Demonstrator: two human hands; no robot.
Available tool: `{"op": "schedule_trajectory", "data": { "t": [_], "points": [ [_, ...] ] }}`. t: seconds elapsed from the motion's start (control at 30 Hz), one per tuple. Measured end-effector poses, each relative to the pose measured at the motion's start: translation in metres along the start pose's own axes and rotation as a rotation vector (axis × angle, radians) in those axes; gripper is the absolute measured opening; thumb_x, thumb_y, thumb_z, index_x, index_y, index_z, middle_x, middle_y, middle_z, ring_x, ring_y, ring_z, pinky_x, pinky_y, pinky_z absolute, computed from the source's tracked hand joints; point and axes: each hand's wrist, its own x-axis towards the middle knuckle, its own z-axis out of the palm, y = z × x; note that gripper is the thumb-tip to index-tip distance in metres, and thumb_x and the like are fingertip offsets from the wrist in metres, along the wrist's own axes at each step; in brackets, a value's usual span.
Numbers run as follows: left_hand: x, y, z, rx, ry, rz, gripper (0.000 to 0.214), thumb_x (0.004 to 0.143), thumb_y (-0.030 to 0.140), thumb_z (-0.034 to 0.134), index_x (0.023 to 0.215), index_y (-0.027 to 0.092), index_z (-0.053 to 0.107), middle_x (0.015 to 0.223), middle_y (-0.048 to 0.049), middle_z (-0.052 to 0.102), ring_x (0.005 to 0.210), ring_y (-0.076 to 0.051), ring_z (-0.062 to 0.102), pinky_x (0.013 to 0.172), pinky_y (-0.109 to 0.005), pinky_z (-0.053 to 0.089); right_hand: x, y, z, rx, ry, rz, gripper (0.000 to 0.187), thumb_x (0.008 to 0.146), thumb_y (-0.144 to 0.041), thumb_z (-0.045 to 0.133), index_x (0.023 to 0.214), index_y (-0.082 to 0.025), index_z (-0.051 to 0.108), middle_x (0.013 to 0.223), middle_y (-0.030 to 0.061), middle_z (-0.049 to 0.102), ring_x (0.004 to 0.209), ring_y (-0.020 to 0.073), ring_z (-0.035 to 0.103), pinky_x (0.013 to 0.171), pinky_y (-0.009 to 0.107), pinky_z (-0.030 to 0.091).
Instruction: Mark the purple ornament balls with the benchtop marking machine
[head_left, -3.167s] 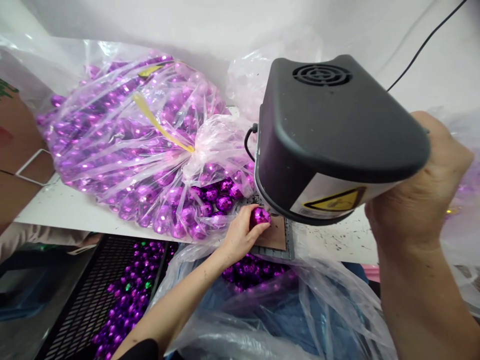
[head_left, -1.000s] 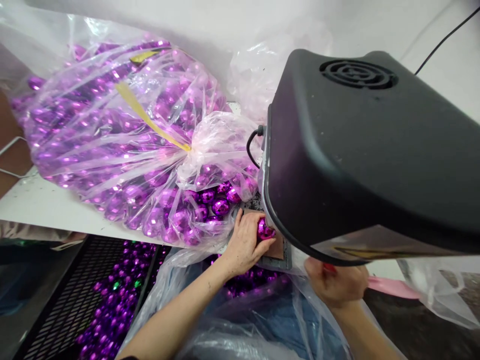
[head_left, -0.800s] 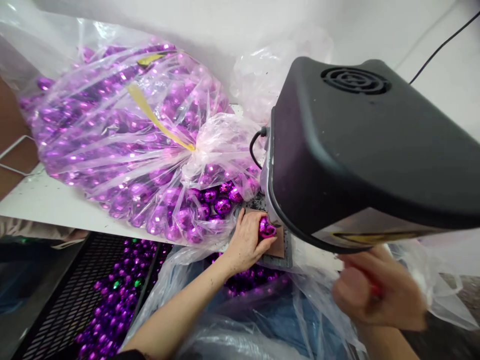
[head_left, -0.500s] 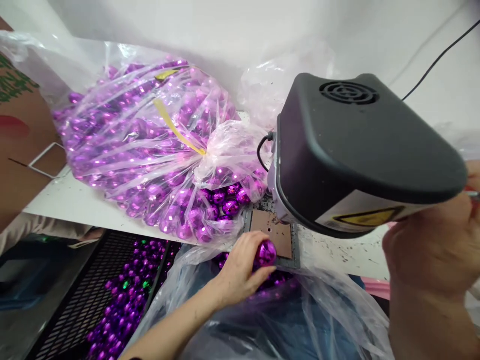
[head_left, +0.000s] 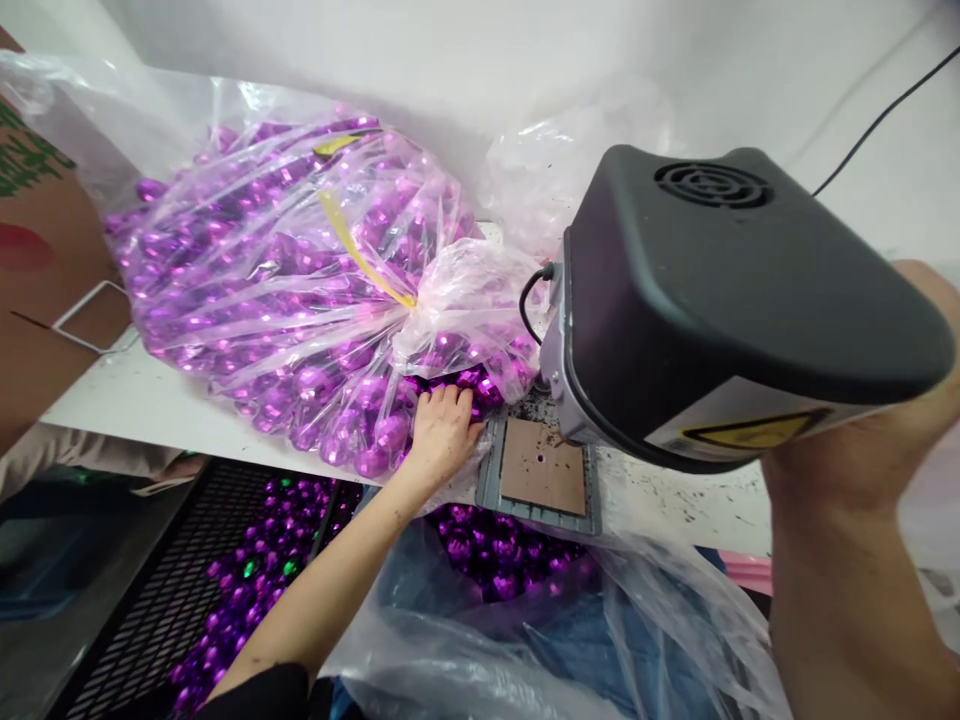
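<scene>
My left hand [head_left: 442, 437] reaches into the mouth of a clear plastic bag [head_left: 480, 268] full of shiny purple faceted balls [head_left: 491, 390]. Its fingers bend down over the balls, with the thumb apart; the fingertips are hidden. Just right of it lies a brown plate [head_left: 536, 470] with a small hole, set on a grey base. Above and right of the plate looms a black machine head [head_left: 720, 290] with a round vent and a yellow warning label. Behind its right side is my right hand [head_left: 847, 480]. The housing hides those fingers and whatever they touch.
More purple balls [head_left: 510, 550] lie in an open clear bag below the plate. A black crate [head_left: 142, 600] at lower left holds purple balls and a few green ones. A cardboard box [head_left: 52, 290] stands far left. Dark specks dot the white table [head_left: 682, 500].
My left hand has let go of the purple ball it held near the plate and moved up and left into the bag mouth. My right hand has shifted slightly behind the machine head.
</scene>
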Motion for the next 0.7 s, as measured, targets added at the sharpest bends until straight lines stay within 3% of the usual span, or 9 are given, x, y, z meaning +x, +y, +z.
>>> {"op": "schedule_trajectory", "data": {
  "t": [0.1,0.27,0.33,0.47,0.63,0.7],
  "points": [
    [-0.001,-0.007,-0.006,-0.139,0.044,-0.026,0.04,0.091,0.039,0.063,0.122,0.013,0.059,0.111,-0.014,0.061,0.105,-0.032,0.059,0.09,-0.046,0.048,0.001,0.0,0.001,0.052,0.008,0.023,0.028,0.09,-0.035,0.051,0.074,-0.013,0.053,0.063,-0.0036,0.038,0.059,0.0019,0.033,0.062,0.024,0.027],
    [-0.021,-0.009,-0.031,-0.651,0.169,-0.083,0.044,0.093,0.043,0.061,0.131,0.023,0.054,0.13,-0.0084,0.056,0.118,-0.025,0.057,0.101,-0.04,0.047,0.001,-0.004,0.002,0.08,0.022,0.044,0.028,0.088,-0.035,0.053,0.071,-0.012,0.051,0.063,-0.0035,0.04,0.059,0.001,0.034,0.06,0.023,0.027],
    [-0.034,0.001,-0.036,-0.917,0.102,-0.086,0.045,0.093,0.043,0.061,0.133,0.024,0.052,0.128,-0.0079,0.058,0.117,-0.024,0.058,0.101,-0.039,0.047,0.001,-0.006,0.002,0.104,0.014,0.061,0.027,0.087,-0.033,0.054,0.071,-0.012,0.052,0.062,-0.0033,0.04,0.058,0.0007,0.035,0.059,0.022,0.027],
    [-0.052,0.03,-0.026,-1.37,-0.177,-0.144,0.049,0.089,0.045,0.065,0.132,0.023,0.053,0.119,-0.0071,0.064,0.107,-0.021,0.063,0.092,-0.035,0.053,0.0,-0.01,0.006,0.141,0.008,0.085,0.027,0.088,-0.033,0.054,0.07,-0.012,0.051,0.061,-0.0033,0.037,0.057,0.0011,0.037,0.057,0.02,0.028],
    [-0.049,0.048,-0.002,-1.471,-0.247,-0.256,0.051,0.087,0.054,0.062,0.127,0.022,0.058,0.111,-0.006,0.066,0.089,-0.019,0.064,0.075,-0.031,0.055,0.002,-0.01,0.001,0.114,0.021,0.088,0.032,0.087,-0.036,0.059,0.069,-0.011,0.049,0.061,-0.0029,0.039,0.06,0.0015,0.038,0.057,0.02,0.031],
    [-0.045,0.048,0.004,-1.508,-0.257,-0.29,0.053,0.086,0.054,0.064,0.127,0.02,0.058,0.109,-0.0057,0.066,0.077,-0.015,0.063,0.071,-0.029,0.054,0.003,-0.006,-0.008,0.05,-0.044,0.079,0.033,0.088,-0.041,0.059,0.077,-0.011,0.056,0.065,-0.0017,0.046,0.062,0.0029,0.043,0.059,0.02,0.036]
  ]
}}
